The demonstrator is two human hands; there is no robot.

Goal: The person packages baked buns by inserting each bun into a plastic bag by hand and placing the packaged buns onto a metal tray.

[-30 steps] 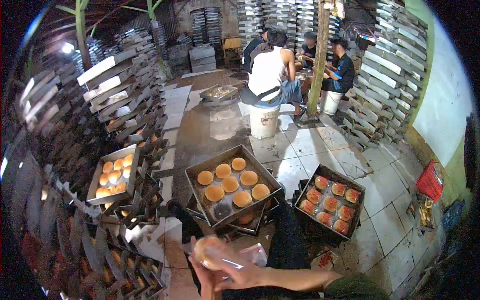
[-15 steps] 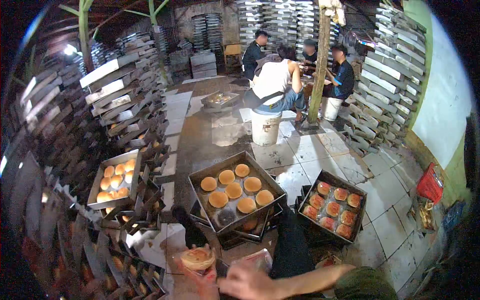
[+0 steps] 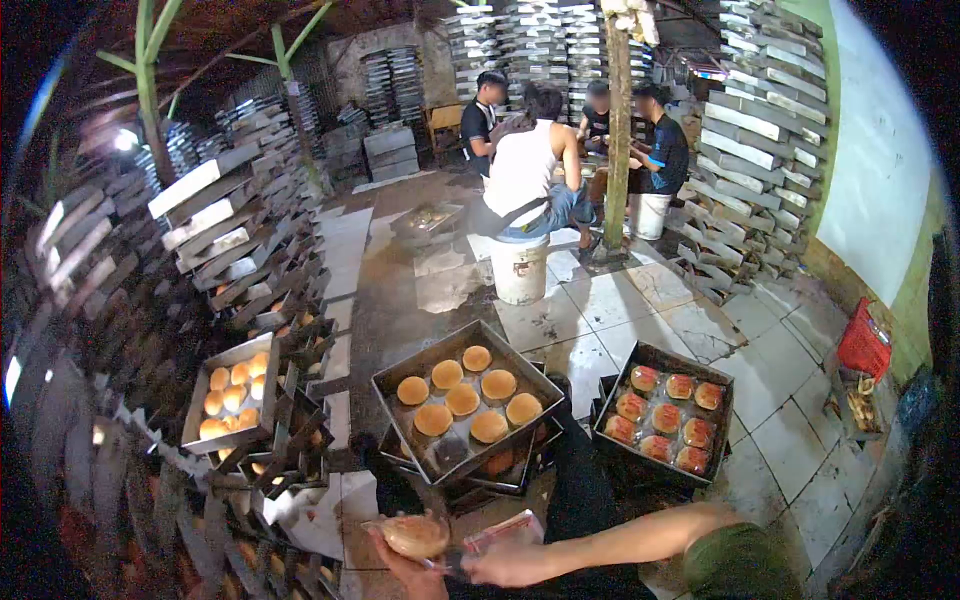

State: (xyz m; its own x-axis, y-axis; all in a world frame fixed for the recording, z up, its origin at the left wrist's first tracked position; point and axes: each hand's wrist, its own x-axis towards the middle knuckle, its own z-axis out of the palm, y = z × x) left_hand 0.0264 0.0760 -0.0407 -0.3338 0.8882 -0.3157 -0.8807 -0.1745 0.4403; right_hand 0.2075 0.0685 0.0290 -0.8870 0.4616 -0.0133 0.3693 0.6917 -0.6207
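At the bottom, my left hand (image 3: 408, 574) is closed around a round bun (image 3: 414, 536), whose surface looks shiny. My right hand (image 3: 508, 564) is right beside it with bent fingers, smeared by motion. A small dark shape between the hands is too blurred to name. Just behind my right hand lies a clear plastic packet with red print (image 3: 508, 530), over my dark-clothed leg. In front stands a metal tray (image 3: 470, 330) of plain golden buns, on top of other trays. To its right, another tray (image 3: 650, 476) holds several buns in clear, red-printed wrappers.
On the left, a third bun tray (image 3: 272, 428) tops a stack, beside tall piles of metal trays (image 3: 215, 215). People sit ahead on white buckets (image 3: 520, 275) near a wooden post (image 3: 617, 130). A red basket (image 3: 864, 342) stands at the right wall.
The view has shifted slightly. My left hand has tilted the bun and turned it to show a shinier side. My right hand stays close by, still moving.
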